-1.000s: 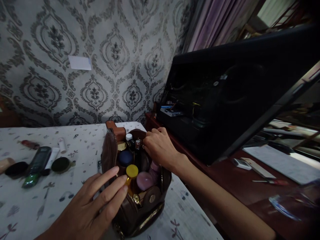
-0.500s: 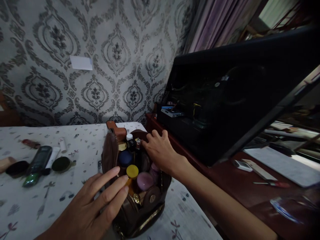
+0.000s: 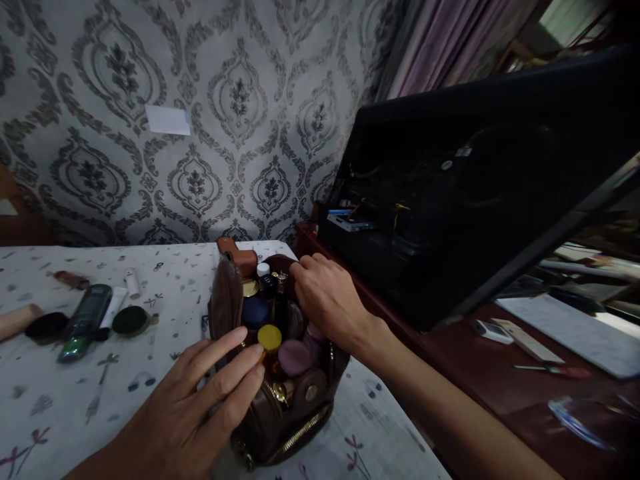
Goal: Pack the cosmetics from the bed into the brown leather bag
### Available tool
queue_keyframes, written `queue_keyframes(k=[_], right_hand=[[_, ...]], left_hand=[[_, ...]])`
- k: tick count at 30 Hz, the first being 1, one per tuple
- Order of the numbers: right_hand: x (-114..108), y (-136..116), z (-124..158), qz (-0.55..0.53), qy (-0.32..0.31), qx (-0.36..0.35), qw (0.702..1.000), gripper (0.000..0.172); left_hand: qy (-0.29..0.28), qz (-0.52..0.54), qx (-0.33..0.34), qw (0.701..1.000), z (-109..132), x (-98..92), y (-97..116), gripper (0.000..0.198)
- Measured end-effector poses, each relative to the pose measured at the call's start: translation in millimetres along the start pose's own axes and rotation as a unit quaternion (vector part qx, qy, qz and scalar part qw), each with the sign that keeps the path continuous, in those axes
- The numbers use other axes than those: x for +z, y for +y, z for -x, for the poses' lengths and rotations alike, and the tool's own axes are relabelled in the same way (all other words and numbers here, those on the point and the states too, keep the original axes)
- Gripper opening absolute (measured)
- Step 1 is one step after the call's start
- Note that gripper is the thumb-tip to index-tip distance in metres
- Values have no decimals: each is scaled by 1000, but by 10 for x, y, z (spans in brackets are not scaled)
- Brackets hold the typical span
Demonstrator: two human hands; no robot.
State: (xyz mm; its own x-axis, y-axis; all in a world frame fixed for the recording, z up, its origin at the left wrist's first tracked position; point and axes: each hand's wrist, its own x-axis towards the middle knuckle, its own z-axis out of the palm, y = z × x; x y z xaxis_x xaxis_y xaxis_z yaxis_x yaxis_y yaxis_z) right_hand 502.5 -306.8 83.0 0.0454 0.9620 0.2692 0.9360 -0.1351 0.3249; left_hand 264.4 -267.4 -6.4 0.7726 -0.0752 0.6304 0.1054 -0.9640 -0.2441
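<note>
A brown handbag (image 3: pixel 280 430) with gold zips stands unzipped on the patterned cloth. Inside it are a yellow lid (image 3: pixel 270 338), a mauve rounded item (image 3: pixel 295 358), a dark blue round lid (image 3: pixel 255 311), a small white-capped bottle (image 3: pixel 263 269) and a dark slim bottle with a shiny top (image 3: pixel 281 283). My left hand (image 3: pixel 200 393) lies over the bag's near left rim, fingers stretched out, tips close to the yellow lid. At the far right side of the opening, my right hand (image 3: pixel 330 297) is closed with its fingers curled down; the fingertips and anything in them are hidden.
On the cloth to the left lie a green-tinted bottle (image 3: pixel 86 323), a white tube (image 3: pixel 116 305), a dark round lid (image 3: pixel 130 321) and a pinkish tube (image 3: pixel 17 321). Behind the bag sits an orange-brown case (image 3: pixel 243 259). A large black panel (image 3: pixel 450 200) leans over the red-brown table (image 3: pixel 480 380) at right.
My right hand's fingers have curled closer together and down at the bag's far right side. My left hand stays in place over the rim. The whole view has shifted slightly.
</note>
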Motion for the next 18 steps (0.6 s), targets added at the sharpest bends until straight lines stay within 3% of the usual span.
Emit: queue_keyframes(k=[4, 6, 11, 18], right_hand=[[78, -86, -56, -22, 87, -121, 989, 21], [145, -110, -76, -27, 93, -154, 983, 21], [201, -90, -45, -28, -1, -86, 996, 16], [3, -50, 18, -43, -65, -85, 993, 21]], left_hand=[[0, 13, 2, 1000, -3, -7, 18, 44], [-5, 20, -8, 1000, -4, -11, 22, 42], [-12, 18, -4, 1000, 4, -17, 11, 44], [-3, -10, 13, 1000, 22, -5, -26, 40]])
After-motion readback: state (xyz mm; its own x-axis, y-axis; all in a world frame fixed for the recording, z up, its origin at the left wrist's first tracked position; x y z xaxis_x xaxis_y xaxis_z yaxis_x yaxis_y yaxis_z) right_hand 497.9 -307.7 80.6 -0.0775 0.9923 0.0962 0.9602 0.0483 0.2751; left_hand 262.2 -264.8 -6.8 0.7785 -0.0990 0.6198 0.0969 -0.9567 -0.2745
